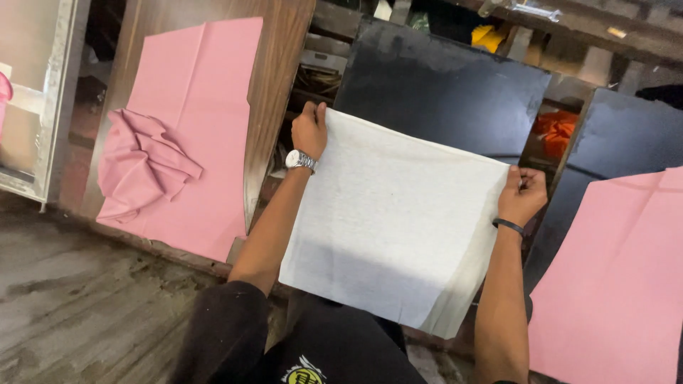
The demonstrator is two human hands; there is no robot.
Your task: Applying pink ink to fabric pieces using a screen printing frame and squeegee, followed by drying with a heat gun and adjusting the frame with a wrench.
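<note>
I see the white cloth sheet (391,220) held spread and flat above the black board (441,89), hanging down over my lap. It is roughly square, off-white, with faint creases and a shadowed lower half. My left hand (309,130) is closed on its top left corner; my right hand (523,195) pinches the top right corner. Pink sheets (203,107) lie to either side, one bearing a crumpled pink cloth (142,163)

A fabric workshop: pink cloth sheets (206,128) on wooden boards (277,85), dark work panels (441,92).
</note>
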